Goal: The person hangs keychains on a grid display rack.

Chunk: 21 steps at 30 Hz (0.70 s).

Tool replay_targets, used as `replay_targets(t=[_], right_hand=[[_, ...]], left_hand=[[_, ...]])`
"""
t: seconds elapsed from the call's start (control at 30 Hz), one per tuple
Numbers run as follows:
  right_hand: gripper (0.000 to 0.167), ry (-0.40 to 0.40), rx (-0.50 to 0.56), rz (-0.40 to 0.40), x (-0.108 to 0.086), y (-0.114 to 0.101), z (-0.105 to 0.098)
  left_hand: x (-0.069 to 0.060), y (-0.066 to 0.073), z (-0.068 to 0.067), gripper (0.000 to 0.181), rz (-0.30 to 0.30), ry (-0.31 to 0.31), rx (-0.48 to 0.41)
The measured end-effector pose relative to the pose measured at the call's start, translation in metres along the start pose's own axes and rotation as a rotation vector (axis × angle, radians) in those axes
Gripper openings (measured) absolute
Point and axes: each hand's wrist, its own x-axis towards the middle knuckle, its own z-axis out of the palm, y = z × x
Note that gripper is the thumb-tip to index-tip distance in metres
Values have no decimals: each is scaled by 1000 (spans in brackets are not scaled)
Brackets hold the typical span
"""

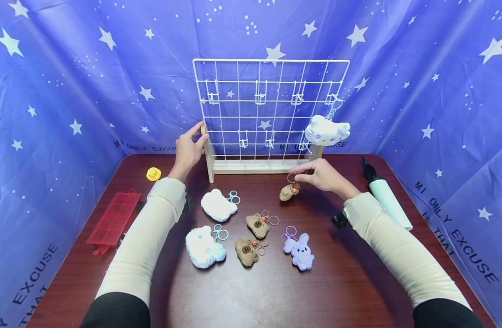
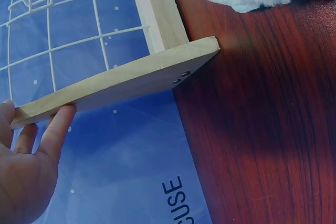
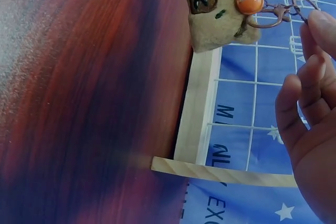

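Observation:
My left hand (image 1: 187, 152) grips the wooden side post (image 2: 121, 77) of a white wire grid rack (image 1: 255, 169), fingers along its outer edge. With thumb and fingertips, my right hand (image 1: 322, 175) pinches the metal ring of a brown plush keychain (image 1: 289, 192), which hangs just in front of the rack's base. An orange bell (image 3: 249, 1) sits by its clasp in the right wrist view. On an upper right hook of the rack hangs a white cat plush keychain (image 1: 328, 132). Other white hooks (image 1: 260, 98) are fixed in two rows on the grid.
On the table lie two white plush keychains (image 1: 204, 247), two brown ones (image 1: 247, 252) and a purple rabbit one (image 1: 302, 253). A yellow rubber duck (image 1: 153, 173) and a red plastic case (image 1: 113, 218) are at left. At right lies a pale green cylinder (image 1: 390, 203) with a black end.

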Motion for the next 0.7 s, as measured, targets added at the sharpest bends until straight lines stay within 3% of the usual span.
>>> replay_targets(t=[0.17,0.4,0.7], right_hand=[[22,-1,9,25,2,-5,-5],[24,-3,103,67,5,-14,-11],[25,81,85,18,11,-30,-18]], left_hand=[[0,-1,0,47,0,0,16],[1,-1,0,47,3,6,10],[0,0,-1,47,16,12,42]])
